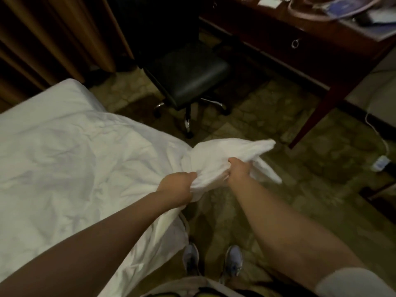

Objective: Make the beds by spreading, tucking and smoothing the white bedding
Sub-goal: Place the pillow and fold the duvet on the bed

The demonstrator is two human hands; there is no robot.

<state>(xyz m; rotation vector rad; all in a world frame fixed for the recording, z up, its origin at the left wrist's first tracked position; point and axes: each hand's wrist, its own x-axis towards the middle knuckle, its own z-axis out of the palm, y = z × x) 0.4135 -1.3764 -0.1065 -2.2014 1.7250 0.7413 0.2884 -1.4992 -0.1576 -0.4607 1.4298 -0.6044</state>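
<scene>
Bedding: the white bedding (70, 159) lay rumpled across the bed (64, 91), its near corner (225, 153) off the edge and bunched up above the carpet (300, 168).
Left hand: my left hand (177, 185) was clenched round the gathered neck of that corner, just beside the bed edge.
Right hand: my right hand (239, 171) gripped the same bunch a bit further out, loose tail flopping past it.
Feel: I'd guess soft, light, floppy, slightly slippy; sags wherever it isn't held.
Where to grab: probably the hem either side of the corner, hands spread, not one fistful.
Nearby: black chair (192, 78) and table (321, 46), apart from the bed.
</scene>
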